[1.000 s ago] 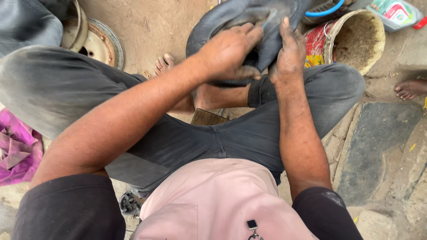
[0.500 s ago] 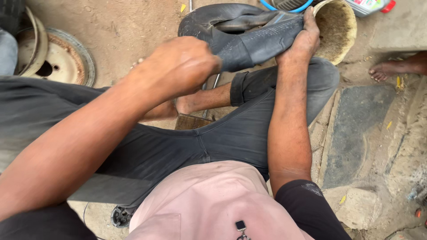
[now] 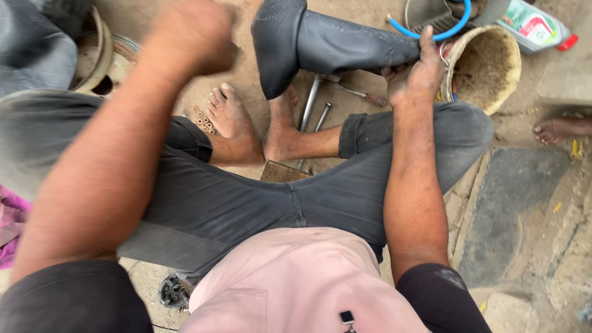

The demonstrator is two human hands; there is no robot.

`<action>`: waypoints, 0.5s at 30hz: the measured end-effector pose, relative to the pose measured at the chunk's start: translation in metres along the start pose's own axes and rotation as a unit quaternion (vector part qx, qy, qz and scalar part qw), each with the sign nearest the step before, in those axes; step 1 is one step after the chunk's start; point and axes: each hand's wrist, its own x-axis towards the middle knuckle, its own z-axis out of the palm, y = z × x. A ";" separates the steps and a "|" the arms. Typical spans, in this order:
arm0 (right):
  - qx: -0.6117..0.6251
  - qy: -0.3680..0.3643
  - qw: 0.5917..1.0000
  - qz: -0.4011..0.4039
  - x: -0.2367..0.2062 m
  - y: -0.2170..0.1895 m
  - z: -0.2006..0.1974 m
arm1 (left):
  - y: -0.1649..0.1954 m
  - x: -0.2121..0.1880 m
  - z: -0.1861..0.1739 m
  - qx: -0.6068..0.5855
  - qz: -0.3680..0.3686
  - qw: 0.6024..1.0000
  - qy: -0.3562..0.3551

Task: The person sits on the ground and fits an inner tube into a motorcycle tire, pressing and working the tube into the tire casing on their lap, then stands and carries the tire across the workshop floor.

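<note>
Gripping black rubber inner tube (image 3: 333,43), top centre: right hand (image 3: 416,77), fingers closed on it; left hand (image 3: 197,37), upper left, blurred, fisted, apparently empty; woven basket (image 3: 487,68) upper right.

One folded black rubber inner tube (image 3: 333,46) is seen. Two hands are counted, the left hand (image 3: 194,37) and the right hand (image 3: 416,74). Three bare feet are visible: two (image 3: 229,114) (image 3: 280,129) crossed in the middle, one (image 3: 558,129) at the right edge. Two long metal rods (image 3: 310,102) are counted, along with one round woven basket (image 3: 487,68), one blue hose (image 3: 431,34), one green plastic bottle (image 3: 533,24) and one rusty metal wheel rim (image 3: 102,61).
</note>
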 end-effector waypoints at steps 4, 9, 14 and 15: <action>-0.101 -0.018 0.995 -0.017 -0.012 0.008 0.016 | 0.035 0.019 0.021 -0.061 0.047 0.996 0.049; -0.098 -0.039 0.994 -0.015 -0.012 0.012 0.010 | 0.054 0.030 0.033 -0.048 -0.058 0.997 -0.012; -0.480 0.002 0.858 -0.184 -0.021 -0.011 0.013 | 0.049 0.041 0.043 -0.015 -0.074 0.993 -0.093; -0.532 0.042 0.804 -0.263 -0.028 -0.017 0.020 | 0.047 0.044 0.045 -0.013 -0.068 0.995 -0.076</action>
